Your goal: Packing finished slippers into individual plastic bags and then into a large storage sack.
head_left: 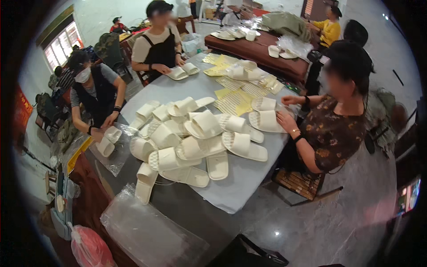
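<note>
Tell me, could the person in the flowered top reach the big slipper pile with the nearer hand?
Probably yes. The nearer hand rests on a pair of slippers at the table edge, and the slipper pile begins just beside it, with nothing standing between.

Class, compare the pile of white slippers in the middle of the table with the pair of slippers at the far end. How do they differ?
The pile of slippers holds many slippers, heaped and overlapping at all angles; the far pair is just two, lying flat side by side. Nobody's hand is on the pile; a person's hand rests beside the far pair. Both are white open-toed slippers on the same grey table.
</note>
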### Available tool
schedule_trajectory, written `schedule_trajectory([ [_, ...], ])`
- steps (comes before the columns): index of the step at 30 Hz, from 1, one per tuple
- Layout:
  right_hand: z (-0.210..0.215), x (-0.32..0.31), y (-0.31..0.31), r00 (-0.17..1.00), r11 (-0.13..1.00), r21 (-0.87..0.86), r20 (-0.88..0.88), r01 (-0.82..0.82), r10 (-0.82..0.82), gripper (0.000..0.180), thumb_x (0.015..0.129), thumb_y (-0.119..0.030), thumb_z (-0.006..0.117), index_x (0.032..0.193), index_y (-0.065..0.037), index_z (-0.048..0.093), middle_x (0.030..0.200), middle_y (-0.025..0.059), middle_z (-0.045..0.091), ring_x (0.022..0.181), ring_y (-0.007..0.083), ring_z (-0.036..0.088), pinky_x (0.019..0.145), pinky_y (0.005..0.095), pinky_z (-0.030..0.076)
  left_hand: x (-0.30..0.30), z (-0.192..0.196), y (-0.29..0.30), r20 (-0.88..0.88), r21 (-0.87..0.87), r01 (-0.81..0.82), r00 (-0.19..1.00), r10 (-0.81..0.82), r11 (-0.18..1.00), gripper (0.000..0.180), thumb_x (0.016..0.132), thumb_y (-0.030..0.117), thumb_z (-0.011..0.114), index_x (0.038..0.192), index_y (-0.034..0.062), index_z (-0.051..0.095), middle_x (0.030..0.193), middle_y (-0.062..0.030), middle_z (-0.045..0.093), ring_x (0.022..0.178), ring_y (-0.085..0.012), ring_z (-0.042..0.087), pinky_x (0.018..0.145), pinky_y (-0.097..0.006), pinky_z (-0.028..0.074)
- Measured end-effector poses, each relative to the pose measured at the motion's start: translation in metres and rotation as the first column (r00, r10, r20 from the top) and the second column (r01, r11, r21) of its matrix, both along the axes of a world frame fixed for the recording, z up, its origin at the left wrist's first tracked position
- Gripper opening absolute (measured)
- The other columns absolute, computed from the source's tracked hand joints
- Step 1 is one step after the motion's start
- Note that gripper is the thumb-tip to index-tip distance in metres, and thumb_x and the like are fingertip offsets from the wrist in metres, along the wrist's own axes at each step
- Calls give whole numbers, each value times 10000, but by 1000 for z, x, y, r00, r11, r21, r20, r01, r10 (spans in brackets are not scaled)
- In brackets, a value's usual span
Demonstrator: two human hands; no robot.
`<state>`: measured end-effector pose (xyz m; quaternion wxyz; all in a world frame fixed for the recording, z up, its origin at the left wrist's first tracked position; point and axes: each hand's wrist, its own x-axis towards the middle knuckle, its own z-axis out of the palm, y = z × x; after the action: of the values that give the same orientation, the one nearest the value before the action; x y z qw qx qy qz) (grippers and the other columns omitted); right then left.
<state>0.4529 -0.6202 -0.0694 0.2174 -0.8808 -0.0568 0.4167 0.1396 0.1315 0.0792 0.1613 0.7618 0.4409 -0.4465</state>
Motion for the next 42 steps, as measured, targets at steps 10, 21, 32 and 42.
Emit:
schedule_trajectory([
  [10, 85, -186, -35, 986, 974, -166, -29, 156, -163, 667, 906, -249, 684, 1525, -133, 466, 1163, 126, 714, 1115, 249, 635, 989, 359, 490, 47, 39, 26, -181, -195, 346, 907, -380, 918, 532, 943, 228, 578, 1433, 32, 514, 1425, -260, 541, 1306, -453, 487, 1089, -500, 398],
  [21, 40, -176, -66, 959, 948, -215, 212, 235, -190, 658, 904, -253, 681, 1517, -130, 477, 1153, 126, 717, 1113, 253, 636, 988, 359, 492, 188, -43, -33, -103, -244, 592, 771, -628, 768, 532, 944, 161, 579, 1452, 24, 498, 1441, -253, 531, 1316, -456, 475, 1098, -504, 389],
  [32, 74, -178, -146, 949, 987, -159, 309, -21, 70, 649, 903, -257, 678, 1509, -127, 488, 1142, 126, 720, 1111, 257, 637, 987, 358, 493, 102, 62, -120, -215, -261, 520, 790, -574, 813, 541, 946, 93, 581, 1472, 17, 481, 1456, -247, 521, 1327, -458, 464, 1107, -508, 380],
  [42, 139, 148, -21, 959, 898, 394, -270, 193, -88, 430, 946, -145, 666, 1357, -49, 589, 1158, 92, 682, 1052, 205, 639, 917, 340, 513, 58, 76, -257, 323, -348, -267, 865, 383, 899, 416, 971, 321, 609, 1037, -89, 630, 1055, -302, 655, 970, -401, 684, 814, -505, 530],
])
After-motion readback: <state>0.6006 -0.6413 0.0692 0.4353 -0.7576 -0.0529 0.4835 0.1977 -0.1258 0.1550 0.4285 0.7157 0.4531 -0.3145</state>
